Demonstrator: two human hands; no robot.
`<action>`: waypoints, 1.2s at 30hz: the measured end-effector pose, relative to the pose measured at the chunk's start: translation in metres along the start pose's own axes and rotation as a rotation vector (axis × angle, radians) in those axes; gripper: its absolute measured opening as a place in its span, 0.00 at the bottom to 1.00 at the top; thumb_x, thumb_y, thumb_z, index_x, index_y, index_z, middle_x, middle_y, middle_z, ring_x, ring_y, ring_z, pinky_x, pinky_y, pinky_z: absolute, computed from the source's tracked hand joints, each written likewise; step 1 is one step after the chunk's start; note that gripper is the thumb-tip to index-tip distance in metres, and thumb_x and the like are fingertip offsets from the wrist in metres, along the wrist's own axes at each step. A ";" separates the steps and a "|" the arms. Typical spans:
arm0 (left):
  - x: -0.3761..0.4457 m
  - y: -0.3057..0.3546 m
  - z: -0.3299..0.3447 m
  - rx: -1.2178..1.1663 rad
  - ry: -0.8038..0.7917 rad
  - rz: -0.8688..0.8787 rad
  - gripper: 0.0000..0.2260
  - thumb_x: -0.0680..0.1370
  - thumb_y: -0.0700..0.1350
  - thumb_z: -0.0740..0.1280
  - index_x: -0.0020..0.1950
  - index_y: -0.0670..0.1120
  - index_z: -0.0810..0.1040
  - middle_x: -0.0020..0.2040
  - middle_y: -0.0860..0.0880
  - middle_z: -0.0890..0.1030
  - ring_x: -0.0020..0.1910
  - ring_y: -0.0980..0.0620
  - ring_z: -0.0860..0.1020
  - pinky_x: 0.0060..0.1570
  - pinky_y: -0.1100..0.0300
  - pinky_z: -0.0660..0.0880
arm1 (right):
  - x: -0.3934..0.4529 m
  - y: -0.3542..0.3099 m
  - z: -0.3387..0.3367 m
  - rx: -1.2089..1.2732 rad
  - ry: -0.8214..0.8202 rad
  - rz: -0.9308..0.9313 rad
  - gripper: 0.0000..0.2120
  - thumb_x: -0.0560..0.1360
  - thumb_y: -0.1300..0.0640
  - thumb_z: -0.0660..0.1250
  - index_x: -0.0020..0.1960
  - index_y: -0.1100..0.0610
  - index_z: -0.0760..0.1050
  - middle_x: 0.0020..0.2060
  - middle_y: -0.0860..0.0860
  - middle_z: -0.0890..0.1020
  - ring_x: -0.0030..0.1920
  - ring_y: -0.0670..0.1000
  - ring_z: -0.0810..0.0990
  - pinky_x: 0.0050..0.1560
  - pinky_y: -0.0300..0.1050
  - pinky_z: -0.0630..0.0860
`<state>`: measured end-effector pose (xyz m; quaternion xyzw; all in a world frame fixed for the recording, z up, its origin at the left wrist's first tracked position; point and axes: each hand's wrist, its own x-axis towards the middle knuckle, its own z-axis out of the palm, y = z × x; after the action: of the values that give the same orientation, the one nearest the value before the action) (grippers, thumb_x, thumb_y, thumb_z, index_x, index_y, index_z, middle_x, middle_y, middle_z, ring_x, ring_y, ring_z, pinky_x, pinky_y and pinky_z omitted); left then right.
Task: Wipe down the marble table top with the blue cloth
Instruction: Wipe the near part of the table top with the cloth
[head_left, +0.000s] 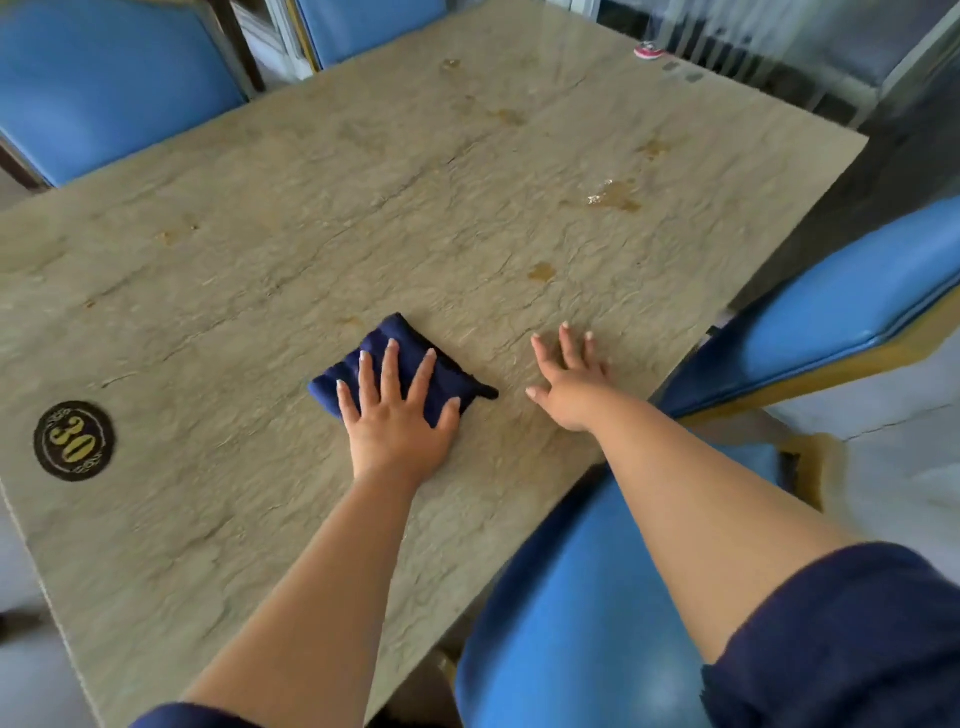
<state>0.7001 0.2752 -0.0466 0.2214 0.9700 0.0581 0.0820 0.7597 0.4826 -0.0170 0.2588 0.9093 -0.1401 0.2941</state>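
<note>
Both bare forearms are reaching forward from the bottom of the view, each ending in a dark rolled sleeve at the upper arm. The left hand (397, 410) is lying palm down with its fingers (389, 371) spread and pointing toward twelve o'clock, thumb sticking out toward three o'clock. The right hand (569, 384) is sitting just to its three o'clock side, apart from it, also flat and open, fingers fanned and angled slightly toward eleven o'clock, thumb pointing toward nine o'clock.
</note>
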 end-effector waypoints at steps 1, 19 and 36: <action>-0.015 0.009 0.005 -0.005 0.015 0.024 0.31 0.74 0.69 0.42 0.77 0.63 0.47 0.80 0.50 0.44 0.78 0.44 0.39 0.74 0.38 0.41 | 0.001 -0.001 0.001 -0.010 0.001 0.002 0.32 0.82 0.44 0.49 0.74 0.43 0.28 0.72 0.51 0.25 0.73 0.58 0.28 0.72 0.60 0.36; -0.056 0.001 0.008 -0.087 -0.002 -0.151 0.29 0.75 0.71 0.44 0.75 0.68 0.44 0.79 0.57 0.40 0.77 0.48 0.35 0.72 0.37 0.35 | -0.003 -0.005 -0.011 -0.032 -0.067 -0.006 0.36 0.81 0.44 0.53 0.74 0.44 0.28 0.72 0.53 0.25 0.73 0.61 0.28 0.72 0.64 0.39; 0.052 0.117 0.005 -0.108 0.007 -0.365 0.29 0.75 0.71 0.44 0.75 0.68 0.44 0.79 0.58 0.39 0.77 0.47 0.35 0.70 0.34 0.35 | 0.093 0.120 -0.075 -0.091 0.408 -0.395 0.21 0.80 0.44 0.55 0.72 0.42 0.60 0.75 0.54 0.56 0.74 0.58 0.54 0.73 0.57 0.55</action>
<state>0.7038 0.4030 -0.0407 0.0368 0.9898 0.0949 0.0998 0.7275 0.6485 -0.0266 0.0862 0.9878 -0.0987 0.0836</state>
